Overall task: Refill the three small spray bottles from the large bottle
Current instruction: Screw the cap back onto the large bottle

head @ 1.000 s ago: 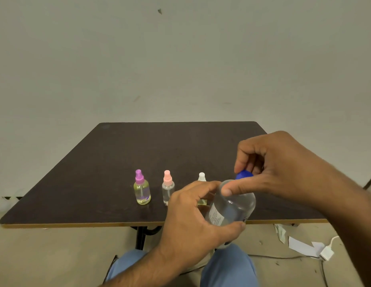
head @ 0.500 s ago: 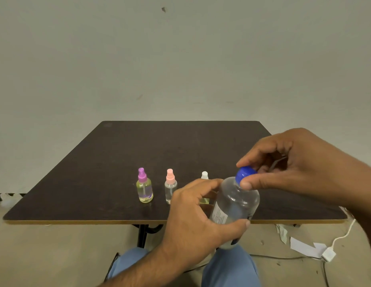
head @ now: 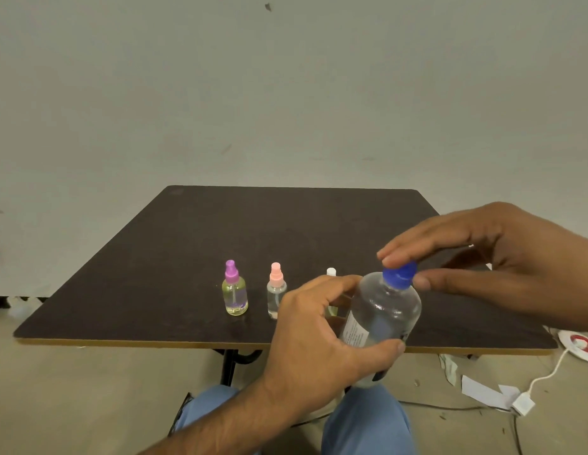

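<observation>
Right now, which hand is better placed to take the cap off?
Right. The right hand already has fingertips and thumb at the blue cap, while the left hand grips the large bottle.

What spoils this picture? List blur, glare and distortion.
Head view: wide-angle lens bows the table edges; right hand slightly motion-blurred at its fingertips; small highlights glint on the large bottle; left hand hides most of the white-capped spray bottle; lighting flat, shadows soft.

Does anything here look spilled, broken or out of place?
Nothing spilled or broken on the table. Only the floor looks untidy: paper scraps and a white cable lie beside it, at lower right.
</observation>
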